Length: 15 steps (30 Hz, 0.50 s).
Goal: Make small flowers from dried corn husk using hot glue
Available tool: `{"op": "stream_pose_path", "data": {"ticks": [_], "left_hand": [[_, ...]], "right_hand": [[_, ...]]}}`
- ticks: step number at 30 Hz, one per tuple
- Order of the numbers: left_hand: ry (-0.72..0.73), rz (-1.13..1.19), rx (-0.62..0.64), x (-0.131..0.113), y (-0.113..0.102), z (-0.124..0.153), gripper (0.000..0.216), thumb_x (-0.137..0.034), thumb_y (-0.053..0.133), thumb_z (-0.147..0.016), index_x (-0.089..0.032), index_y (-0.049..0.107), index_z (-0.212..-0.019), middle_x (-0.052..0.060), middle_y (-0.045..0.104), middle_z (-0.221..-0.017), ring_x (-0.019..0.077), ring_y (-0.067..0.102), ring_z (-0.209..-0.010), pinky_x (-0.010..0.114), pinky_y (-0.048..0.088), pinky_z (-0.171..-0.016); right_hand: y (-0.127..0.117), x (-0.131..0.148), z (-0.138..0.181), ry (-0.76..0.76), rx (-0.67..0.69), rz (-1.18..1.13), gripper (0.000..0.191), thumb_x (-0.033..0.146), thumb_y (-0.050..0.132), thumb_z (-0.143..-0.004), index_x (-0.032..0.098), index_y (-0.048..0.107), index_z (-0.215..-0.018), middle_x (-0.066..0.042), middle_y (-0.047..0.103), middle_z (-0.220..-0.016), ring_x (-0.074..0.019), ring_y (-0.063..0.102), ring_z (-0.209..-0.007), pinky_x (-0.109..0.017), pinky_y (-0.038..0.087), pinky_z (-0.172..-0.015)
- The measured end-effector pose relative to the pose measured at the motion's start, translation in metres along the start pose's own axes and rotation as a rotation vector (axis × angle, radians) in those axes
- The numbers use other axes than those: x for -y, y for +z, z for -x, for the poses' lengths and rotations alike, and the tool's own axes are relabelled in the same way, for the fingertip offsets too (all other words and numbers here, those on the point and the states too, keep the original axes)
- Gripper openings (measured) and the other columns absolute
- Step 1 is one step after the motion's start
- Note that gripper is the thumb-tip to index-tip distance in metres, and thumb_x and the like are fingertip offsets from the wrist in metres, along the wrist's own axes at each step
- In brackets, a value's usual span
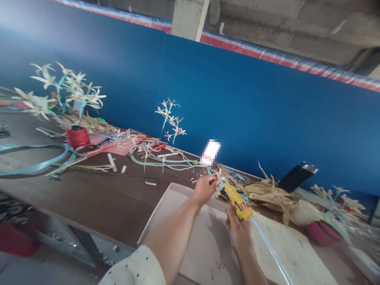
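Note:
My right hand (239, 227) is wrapped round the handle of a yellow hot glue gun (239, 204). A long clear glue stick (273, 253) trails from its back end. My left hand (204, 189) is closed in a pinch on a small pale husk flower (219, 176), partly hidden by the fingers. The glue gun's nozzle is close to this flower; whether they touch I cannot tell. Below both hands lies a shallow cardboard box lid (169, 202) with handwritten numbers on it.
Dried husks (267, 194) and a dark tumbler (298, 176) lie to the right. Finished flower sprays (80, 91) stand at the far left near a red thread spool (77, 135). Pale blue tubing (160, 164) coils at the centre. A blue partition (237, 103) borders the table.

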<state>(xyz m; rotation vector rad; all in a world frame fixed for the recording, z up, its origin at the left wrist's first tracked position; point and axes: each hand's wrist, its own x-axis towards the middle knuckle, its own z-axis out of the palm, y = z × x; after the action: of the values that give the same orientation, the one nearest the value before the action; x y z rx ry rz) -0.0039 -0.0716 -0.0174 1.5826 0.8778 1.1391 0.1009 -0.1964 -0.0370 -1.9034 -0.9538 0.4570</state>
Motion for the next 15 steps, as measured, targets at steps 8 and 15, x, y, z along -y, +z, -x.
{"op": "stream_pose_path", "data": {"ticks": [8,15], "left_hand": [[0.034,0.007,0.009,-0.001,-0.001,0.001,0.032,-0.04,0.047,-0.081,-0.015,0.064,-0.072,-0.001,0.058,-0.055,0.0093,0.052,-0.051,0.018,0.039,-0.051],[-0.013,0.075,0.035,-0.001,0.0,0.0,0.029,-0.038,0.047,-0.08,-0.015,0.065,-0.078,0.0,0.06,-0.061,0.0085,0.051,-0.049,0.017,0.039,-0.046]], "right_hand": [[-0.002,0.012,0.003,0.037,0.0,0.101,0.056,0.072,0.045,-0.071,0.019,0.049,-0.05,0.0,0.048,-0.044,-0.0133,0.044,-0.044,-0.026,0.032,-0.044],[-0.002,0.011,0.004,0.056,-0.011,0.104,0.058,0.074,0.046,-0.068,0.02,0.049,-0.047,-0.001,0.05,-0.043,-0.0137,0.044,-0.043,-0.026,0.034,-0.044]]}}
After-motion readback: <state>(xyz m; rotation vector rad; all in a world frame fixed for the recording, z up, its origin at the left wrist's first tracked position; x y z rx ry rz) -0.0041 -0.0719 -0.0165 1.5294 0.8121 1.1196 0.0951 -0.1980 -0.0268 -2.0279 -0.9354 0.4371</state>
